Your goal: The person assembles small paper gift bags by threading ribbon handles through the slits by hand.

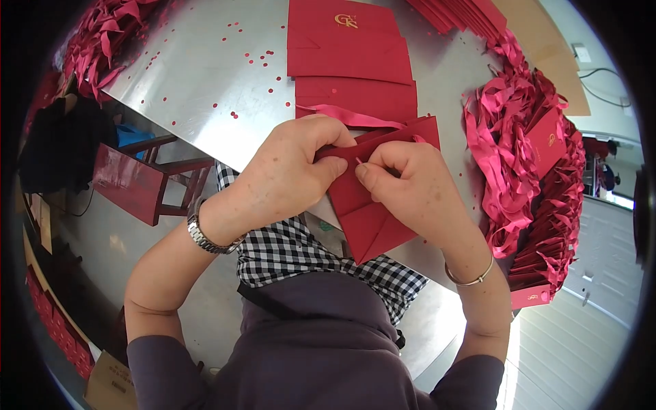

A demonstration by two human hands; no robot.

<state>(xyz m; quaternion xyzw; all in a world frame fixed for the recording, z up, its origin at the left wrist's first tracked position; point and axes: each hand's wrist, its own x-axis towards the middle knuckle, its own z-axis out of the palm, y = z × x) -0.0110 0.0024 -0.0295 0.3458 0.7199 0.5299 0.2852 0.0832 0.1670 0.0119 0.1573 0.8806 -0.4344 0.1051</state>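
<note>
Held a red bag [374,236] in both hands, tilted, above the near edge of the metal table [198,82] and close in front of the body. Gripped its upper left part with the left hand [294,164], index finger bent at the rim and thumb pressed toward it. Pinched thumb against index finger with the right hand [410,184], closing on a short pink ribbon end [359,160] at the face of the bag, just beside the left thumb. Curled the other right fingers inward, low against that same face. Could not tell how far past the fingertips the end ran.

Had a pink strip [355,117] just beyond the left knuckles, lying across flat red bags [347,61]; could not tell its fastening. Saw those overlapping in a row on the table, with a gold mark on the farthest. Saw red dots [270,90] scattered on the metal, mostly left of the row. Had ribboned bags [547,239] massed to the right, under a tangle of pink ribbons [502,157], plus a red stack [465,15] at the far right and more ribbons heaped at the far left.

Wore a watch [203,232] on the left wrist, a bangle [473,279] on the right, and a checked cloth [280,256] at the lap. Saw a dark red stool [130,183] on the left, next to a black cloth [58,147].
</note>
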